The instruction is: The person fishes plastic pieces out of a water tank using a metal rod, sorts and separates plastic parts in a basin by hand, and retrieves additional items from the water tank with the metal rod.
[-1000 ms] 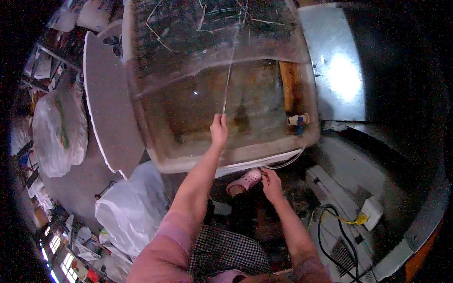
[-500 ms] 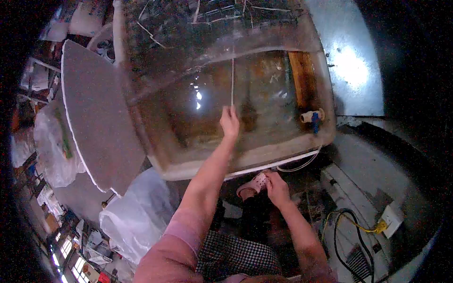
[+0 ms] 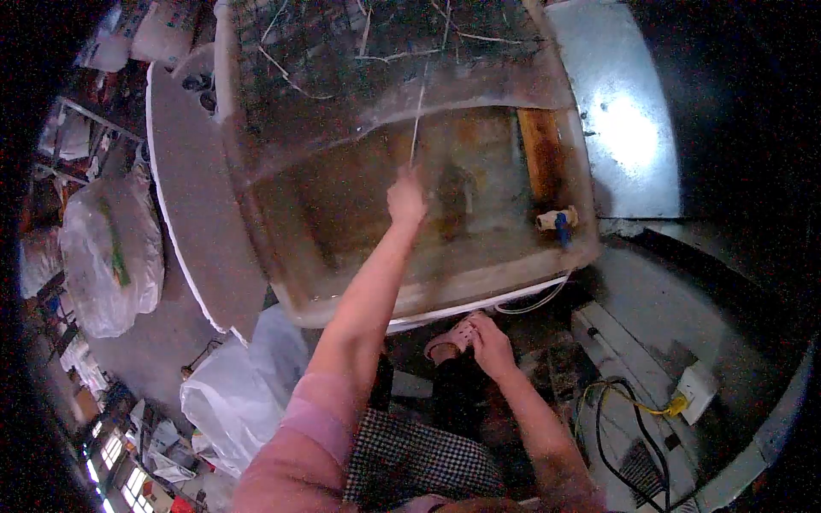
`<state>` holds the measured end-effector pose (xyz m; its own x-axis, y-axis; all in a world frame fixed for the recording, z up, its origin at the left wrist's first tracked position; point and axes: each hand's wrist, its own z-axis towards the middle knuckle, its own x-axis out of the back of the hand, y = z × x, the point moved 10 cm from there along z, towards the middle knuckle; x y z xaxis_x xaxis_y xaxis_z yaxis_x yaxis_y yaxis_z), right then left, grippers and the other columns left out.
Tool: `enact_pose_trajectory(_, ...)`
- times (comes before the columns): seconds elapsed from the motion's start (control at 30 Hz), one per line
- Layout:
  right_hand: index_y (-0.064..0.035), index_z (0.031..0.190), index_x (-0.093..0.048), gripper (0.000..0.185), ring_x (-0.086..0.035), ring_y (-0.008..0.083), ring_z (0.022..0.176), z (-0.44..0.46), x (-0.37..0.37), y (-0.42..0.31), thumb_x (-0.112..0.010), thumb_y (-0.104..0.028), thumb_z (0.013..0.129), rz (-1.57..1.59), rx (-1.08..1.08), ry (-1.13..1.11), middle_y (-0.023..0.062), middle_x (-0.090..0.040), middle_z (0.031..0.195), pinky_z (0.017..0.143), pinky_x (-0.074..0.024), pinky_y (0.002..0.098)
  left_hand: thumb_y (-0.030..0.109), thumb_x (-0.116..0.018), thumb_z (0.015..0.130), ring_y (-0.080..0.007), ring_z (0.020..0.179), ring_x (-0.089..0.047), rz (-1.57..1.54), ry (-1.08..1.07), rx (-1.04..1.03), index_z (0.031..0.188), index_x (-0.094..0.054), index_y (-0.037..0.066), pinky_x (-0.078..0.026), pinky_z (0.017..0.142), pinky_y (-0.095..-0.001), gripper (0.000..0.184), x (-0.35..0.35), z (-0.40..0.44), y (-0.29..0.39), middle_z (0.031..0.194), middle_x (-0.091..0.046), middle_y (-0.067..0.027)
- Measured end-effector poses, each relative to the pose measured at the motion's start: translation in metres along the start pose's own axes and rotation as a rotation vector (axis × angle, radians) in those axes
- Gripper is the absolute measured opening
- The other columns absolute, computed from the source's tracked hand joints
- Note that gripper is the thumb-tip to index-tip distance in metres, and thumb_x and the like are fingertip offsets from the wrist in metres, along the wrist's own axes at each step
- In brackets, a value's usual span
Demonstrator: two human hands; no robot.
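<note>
My left hand (image 3: pixel 407 198) is closed round the near end of a thin pale stick (image 3: pixel 417 120) over a large water-filled tub (image 3: pixel 445 299). The stick runs away from me towards a sheet of clear plastic film (image 3: pixel 342 120) that covers the far part of the tub. Dark netting and thin pale strips lie around that far part. My right hand (image 3: pixel 492 346) is low, outside the tub's near edge and beside a pink clog (image 3: pixel 455 335). Its fingers are drawn together; whatever they hold, if anything, is too small to name.
A blue-handled valve (image 3: pixel 558 221) sits inside the tub's right side. Left of the tub stands a grey board (image 3: pixel 201 188) with a white edge. White plastic bags (image 3: pixel 235 393) lie lower left. Cables and a yellow plug (image 3: pixel 676 405) are at lower right.
The view has shifted slightly. My left hand, still round the stick, has moved a little farther over the tub. My right hand stays low by the clog.
</note>
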<state>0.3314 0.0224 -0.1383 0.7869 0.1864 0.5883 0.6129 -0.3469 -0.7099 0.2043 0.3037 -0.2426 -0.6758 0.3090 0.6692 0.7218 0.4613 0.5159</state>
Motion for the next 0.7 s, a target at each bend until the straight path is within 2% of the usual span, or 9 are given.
enact_pose_trajectory(0.13, -0.0028, 0.105, -0.051, 0.028, -0.053, 0.0371, 0.091, 0.014, 0.015, -0.011, -0.051, -0.001, 0.078, 0.002, -0.041, -0.029, 0.0182, -0.053, 0.100, 0.076, -0.0449, 0.0392, 0.034, -0.038, 0.088, -0.0435, 0.086, -0.054, 0.093, -0.059, 0.072, 0.108, -0.046, 0.010, -0.042, 0.074, -0.0513, 0.032, 0.011, -0.013, -0.013, 0.089, -0.058, -0.0237)
enact_pose_trajectory(0.17, -0.0024, 0.104, -0.051, 0.026, -0.053, 0.0374, 0.090, 0.017, 0.019, -0.014, -0.050, 0.000, 0.078, 0.013, -0.055, -0.025, 0.0184, -0.053, 0.097, 0.075, -0.0449, 0.0394, 0.032, -0.038, 0.088, -0.0422, 0.084, -0.055, 0.115, 0.010, 0.055, 0.106, -0.047, 0.010, -0.042, 0.072, -0.0509, 0.029, 0.019, -0.019, -0.013, 0.087, -0.059, -0.0229)
enact_pose_trajectory(0.27, -0.0020, 0.104, -0.052, 0.025, -0.053, 0.0374, 0.088, 0.019, 0.024, -0.015, -0.049, -0.001, 0.079, 0.028, -0.072, -0.014, 0.0189, -0.053, 0.095, 0.073, -0.0448, 0.0389, 0.032, -0.038, 0.089, -0.0407, 0.082, -0.056, 0.157, 0.026, 0.037, 0.103, -0.047, 0.009, -0.043, 0.069, -0.0503, 0.028, 0.023, -0.028, -0.027, 0.085, -0.059, -0.0229)
enact_pose_trajectory(0.33, -0.0020, 0.104, -0.052, 0.025, -0.053, 0.0371, 0.088, 0.019, 0.027, -0.018, -0.049, -0.001, 0.079, 0.037, -0.054, 0.003, 0.0188, -0.053, 0.095, 0.073, -0.0449, 0.0387, 0.033, -0.038, 0.089, -0.0412, 0.080, -0.056, 0.095, 0.015, 0.076, 0.102, -0.046, 0.009, -0.043, 0.067, -0.0506, 0.028, 0.026, -0.038, -0.037, 0.083, -0.059, -0.0237)
enact_pose_trajectory(0.47, -0.0024, 0.106, -0.052, 0.026, -0.053, 0.0369, 0.087, 0.017, 0.025, -0.012, -0.049, -0.001, 0.080, 0.089, -0.082, -0.025, 0.0185, -0.053, 0.095, 0.072, -0.0448, 0.0386, 0.033, -0.040, 0.089, -0.0423, 0.078, -0.056, 0.192, 0.087, 0.102, 0.097, -0.045, 0.008, -0.043, 0.065, -0.0505, 0.026, 0.029, -0.042, -0.052, 0.077, -0.059, -0.0223)
enact_pose_trajectory(0.57, -0.0029, 0.106, -0.052, 0.027, -0.053, 0.0367, 0.086, 0.012, 0.025, -0.013, -0.049, -0.001, 0.079, 0.089, -0.064, -0.008, 0.0180, -0.053, 0.095, 0.072, -0.0448, 0.0387, 0.031, -0.041, 0.089, -0.0427, 0.076, -0.056, 0.139, 0.141, 0.080, 0.093, -0.046, 0.007, -0.043, 0.065, -0.0502, 0.025, 0.037, -0.044, -0.047, 0.076, -0.059, -0.0222)
enact_pose_trajectory(0.63, -0.0034, 0.106, -0.052, 0.027, -0.053, 0.0366, 0.086, 0.012, 0.025, -0.013, -0.049, -0.002, 0.080, 0.087, -0.066, -0.002, 0.0178, -0.053, 0.094, 0.072, -0.0449, 0.0386, 0.030, -0.042, 0.089, -0.0427, 0.075, -0.055, -0.041, 0.132, 0.015, 0.092, -0.045, 0.006, -0.042, 0.063, -0.0499, 0.024, 0.036, -0.042, -0.042, 0.075, -0.058, -0.0224)
enact_pose_trajectory(0.7, -0.0040, 0.106, -0.053, 0.026, -0.053, 0.0366, 0.085, 0.011, 0.025, -0.010, -0.048, -0.002, 0.080, 0.086, -0.067, 0.003, 0.0176, -0.053, 0.094, 0.072, -0.0449, 0.0386, 0.030, -0.042, 0.089, -0.0425, 0.073, -0.055, 0.000, 0.110, -0.010, 0.091, -0.045, 0.006, -0.041, 0.062, -0.0492, 0.025, 0.032, -0.043, -0.050, 0.073, -0.058, -0.0223)
